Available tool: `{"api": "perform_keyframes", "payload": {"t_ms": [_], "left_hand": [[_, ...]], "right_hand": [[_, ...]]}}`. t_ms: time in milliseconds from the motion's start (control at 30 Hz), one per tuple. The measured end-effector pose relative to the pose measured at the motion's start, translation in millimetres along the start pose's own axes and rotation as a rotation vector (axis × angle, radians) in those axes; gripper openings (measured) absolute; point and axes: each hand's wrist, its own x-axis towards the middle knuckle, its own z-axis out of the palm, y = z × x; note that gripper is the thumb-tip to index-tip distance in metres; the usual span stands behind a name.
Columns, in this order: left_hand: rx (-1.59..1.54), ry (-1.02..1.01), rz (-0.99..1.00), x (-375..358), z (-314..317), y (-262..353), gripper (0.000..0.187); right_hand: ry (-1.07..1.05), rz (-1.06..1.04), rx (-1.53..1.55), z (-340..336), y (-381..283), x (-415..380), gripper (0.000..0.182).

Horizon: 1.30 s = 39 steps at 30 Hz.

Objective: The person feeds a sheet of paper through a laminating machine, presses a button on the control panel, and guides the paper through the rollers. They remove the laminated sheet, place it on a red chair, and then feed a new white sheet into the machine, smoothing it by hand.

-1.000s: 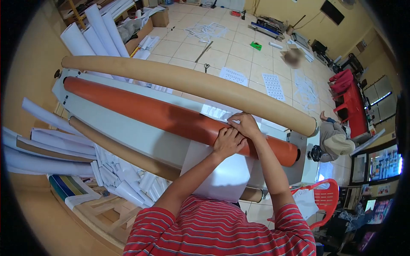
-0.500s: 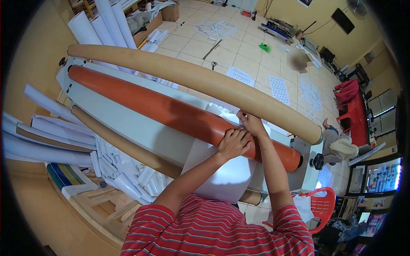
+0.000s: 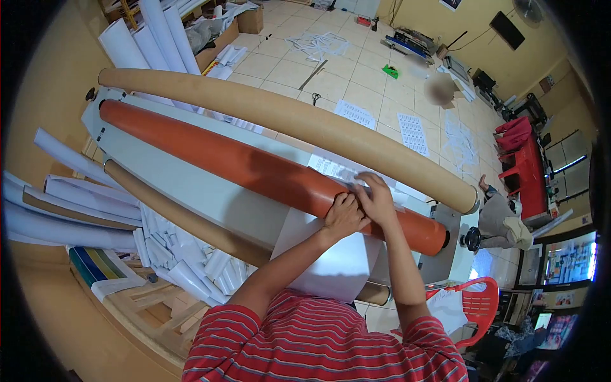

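Note:
In the head view, a long orange roller (image 3: 210,149) runs across a pale grey roll laminator (image 3: 191,169). My left hand (image 3: 344,216) rests on top of the roller with its fingers curled in; whatever they pinch is hidden. Right beside it, my right hand (image 3: 377,200) touches the roller from the far side, fingers bent but apart, close to the left fingertips. A white sheet (image 3: 328,261) hangs from under the roller toward my body. Behind the roller lies shiny clear film (image 3: 334,167).
A brown cardboard-coloured roll (image 3: 273,105) spans the machine's far side, another (image 3: 191,213) the near side. White paper rolls (image 3: 130,48) stand at the back left. A black knob (image 3: 471,239) and a red chair (image 3: 480,309) are on the right. Someone (image 3: 503,219) sits beyond.
My left fingers have gone from lying flat on the roller to curled. The right hand's fingers have lifted from a pinch at the roller's far side and spread toward the left hand.

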Motion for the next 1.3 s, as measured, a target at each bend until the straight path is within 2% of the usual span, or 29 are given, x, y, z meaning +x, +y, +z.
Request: {"api": "perform_keyframes", "payload": {"t_ms": [67,133,167,333,600,733,933,1100,1233,1300], "left_hand": [[0.000,-0.011,0.010,3,1,0,0.037],[-0.030,0.070,-0.010,3,6,1,0.037],[-0.067,0.044,-0.027,5,0,4,0.038],[-0.036,-0.005,0.012,4,2,4,0.041],[-0.068,-0.032,0.002,8,-5,4,0.044],[-0.076,-0.046,-0.004,11,-9,5,0.043],[-0.157,-0.057,-0.053,9,-12,-6,0.038],[-0.256,0.046,0.133,3,-15,-23,0.028],[-0.189,0.096,0.142,12,-29,-33,0.025],[-0.064,0.018,-0.043,14,-45,-45,0.023]], "right_hand": [[0.178,0.061,-0.198,-10,1,-34,0.023],[0.254,0.075,-0.302,-10,9,-57,0.021],[0.328,0.086,-0.399,-11,10,-66,0.020],[0.378,0.082,-0.478,-8,22,-85,0.016],[0.345,0.182,-0.426,-12,17,-85,0.018],[0.403,0.156,-0.429,-13,13,-83,0.019],[0.313,0.153,-0.458,-14,18,-85,0.019],[0.346,0.156,-0.452,-13,19,-85,0.017],[0.350,0.186,-0.444,-14,18,-85,0.017],[0.332,0.167,-0.437,-17,15,-85,0.017]]}}
